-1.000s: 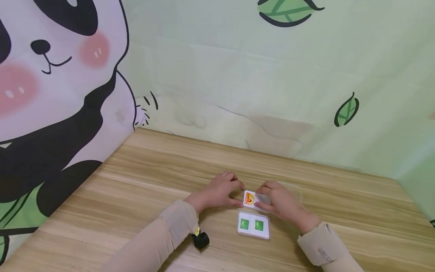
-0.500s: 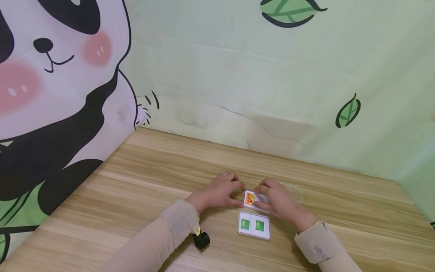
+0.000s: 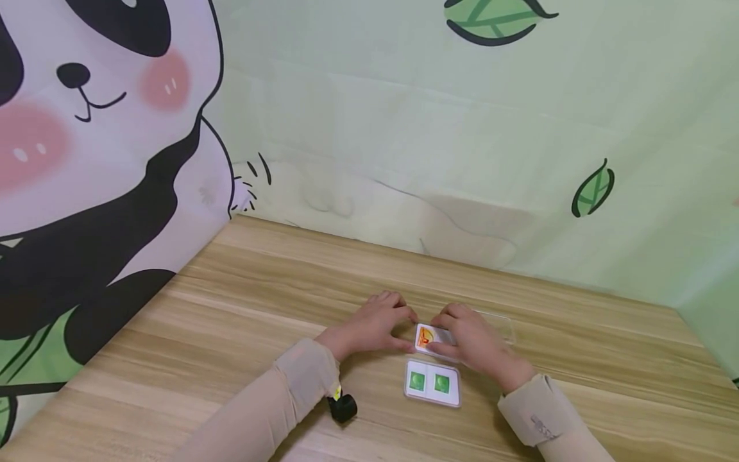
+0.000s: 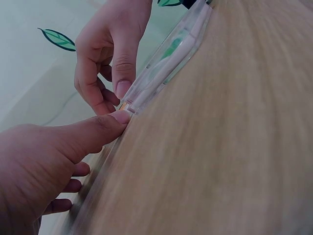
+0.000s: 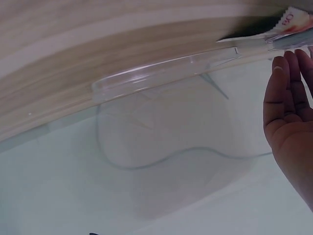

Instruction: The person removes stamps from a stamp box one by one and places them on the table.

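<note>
- Evidently, seating or fitting work is in hand at the far case; it lies flat on the wooden table, between the two hands, just beyond the near case.
- Left hand: thumb and fingertips set apart in a moderate span, gripping the left end of the far case at its corners; apparently a brace.
- Right hand: thumb and curled fingers grip across the far case and cover its right part; whether a loose insert is pinched as well, one cannot tell.
- Contents: an orange picture in the far case, to the left of the right thumb; two green squares in the near case; a serrated paper edge marked "80" in the right wrist view, its exact seat unclear.
- Clear plastic piece: behind the right hand, unheld; probably a cover.
- Next move, as judged: level the contents with light, even pressure while the left hand steadies the case; then the clear piece could be fetched; a skewed insert would hinder closing.
</note>
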Tool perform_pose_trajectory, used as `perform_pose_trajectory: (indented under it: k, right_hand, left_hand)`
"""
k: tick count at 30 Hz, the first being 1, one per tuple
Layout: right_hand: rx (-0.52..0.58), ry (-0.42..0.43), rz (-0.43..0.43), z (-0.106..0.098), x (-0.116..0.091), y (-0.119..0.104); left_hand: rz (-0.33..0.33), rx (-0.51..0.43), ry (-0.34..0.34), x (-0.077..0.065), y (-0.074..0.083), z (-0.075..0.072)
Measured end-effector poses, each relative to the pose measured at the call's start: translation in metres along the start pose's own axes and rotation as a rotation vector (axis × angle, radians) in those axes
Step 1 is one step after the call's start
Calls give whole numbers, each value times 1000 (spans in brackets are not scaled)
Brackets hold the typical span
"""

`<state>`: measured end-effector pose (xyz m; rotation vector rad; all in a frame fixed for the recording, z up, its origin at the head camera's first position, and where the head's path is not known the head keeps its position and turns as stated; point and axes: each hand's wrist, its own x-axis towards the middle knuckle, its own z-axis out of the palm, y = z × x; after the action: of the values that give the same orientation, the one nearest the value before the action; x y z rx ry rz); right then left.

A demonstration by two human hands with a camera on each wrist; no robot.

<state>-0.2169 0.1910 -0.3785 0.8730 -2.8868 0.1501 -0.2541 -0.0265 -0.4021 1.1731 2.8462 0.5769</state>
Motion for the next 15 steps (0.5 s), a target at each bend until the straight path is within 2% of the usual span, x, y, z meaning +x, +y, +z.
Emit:
perform_pose_trajectory:
  k: [15]
  right_hand:
    - [3,-31,16,-1,1,-1]
  left_hand:
    - [6,0,1,1,-1,1]
